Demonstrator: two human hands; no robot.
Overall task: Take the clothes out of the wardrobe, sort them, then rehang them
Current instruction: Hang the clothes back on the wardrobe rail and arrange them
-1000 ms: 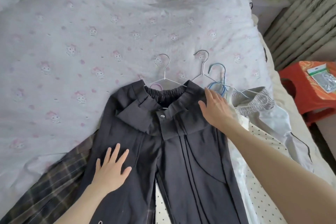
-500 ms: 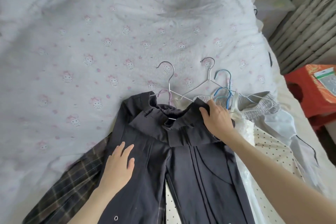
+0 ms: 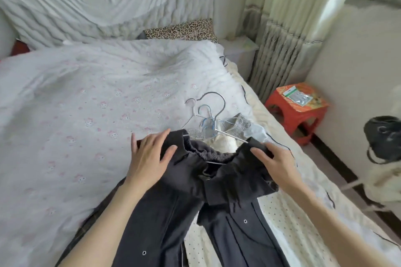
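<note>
Dark grey trousers lie on the bed, waistband away from me, with a wire hanger threaded through the waist. My left hand rests on the left end of the waistband, fingers straight and spread. My right hand holds the right end, thumb on top and fingers over the edge. Behind the waistband lie several wire hangers, one of them blue, and a grey knit garment. A white dotted garment lies under the trousers on the right. A plaid garment shows at the lower left.
The white quilt with a pink print covers the bed, and a leopard-print pillow lies at its head. A red stool holding a packet stands right of the bed by the curtain. A black bag sits at the far right.
My left hand moved from the trouser leg up to the waistband's left end. My right hand slid to the right end. The waistband is bunched, and the view tilted up.
</note>
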